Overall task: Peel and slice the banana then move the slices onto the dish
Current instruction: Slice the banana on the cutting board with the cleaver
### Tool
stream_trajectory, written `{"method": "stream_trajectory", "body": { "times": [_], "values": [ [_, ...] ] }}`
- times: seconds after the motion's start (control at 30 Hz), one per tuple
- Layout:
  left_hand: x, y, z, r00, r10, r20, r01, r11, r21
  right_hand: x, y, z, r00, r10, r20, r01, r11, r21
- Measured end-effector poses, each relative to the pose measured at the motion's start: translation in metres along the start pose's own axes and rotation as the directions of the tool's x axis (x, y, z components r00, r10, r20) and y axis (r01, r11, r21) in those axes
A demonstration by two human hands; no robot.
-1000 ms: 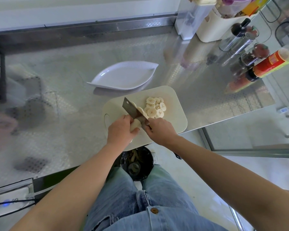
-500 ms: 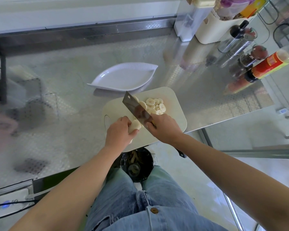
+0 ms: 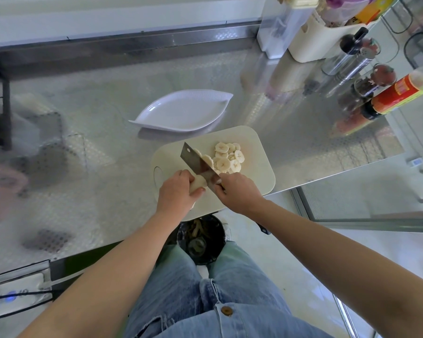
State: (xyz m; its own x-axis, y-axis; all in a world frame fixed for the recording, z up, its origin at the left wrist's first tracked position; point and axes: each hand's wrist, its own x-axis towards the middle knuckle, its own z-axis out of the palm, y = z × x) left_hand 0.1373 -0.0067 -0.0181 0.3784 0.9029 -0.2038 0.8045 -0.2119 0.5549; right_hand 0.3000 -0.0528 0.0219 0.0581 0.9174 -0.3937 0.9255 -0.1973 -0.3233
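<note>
Cutting board (image 3: 254,152) overhanging counter (image 3: 83,167) edge

Bright daylight on a textured steel counter (image 3: 88,147) — pale floor (image 3: 274,269) below

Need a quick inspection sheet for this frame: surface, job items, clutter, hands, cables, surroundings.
Surface: patterned metal counter, reflective.
Job's things: cutting board at the near edge; banana slices piled on it; banana stub uncut; white dish behind the board, no slices in it.
Clutter: bottles and shakers and white containers at far right.
Grippers: left hand holds the stub; right hand grips the cleaver, blade on the stub.
Cables: black cable at lower left.
Surroundings: bin below the counter edge; person's jeans.
</note>
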Motion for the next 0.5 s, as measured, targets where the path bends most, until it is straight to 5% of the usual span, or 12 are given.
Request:
{"method": "stream_trajectory", "body": {
  "times": [0.5],
  "values": [
    [-0.001, -0.001, -0.001, 1.0, 0.004, 0.0, -0.004, 0.999, 0.038, -0.004, 0.002, -0.01, 0.996, -0.012, -0.086, 0.012, 1.0, -0.004]
  ]
}}
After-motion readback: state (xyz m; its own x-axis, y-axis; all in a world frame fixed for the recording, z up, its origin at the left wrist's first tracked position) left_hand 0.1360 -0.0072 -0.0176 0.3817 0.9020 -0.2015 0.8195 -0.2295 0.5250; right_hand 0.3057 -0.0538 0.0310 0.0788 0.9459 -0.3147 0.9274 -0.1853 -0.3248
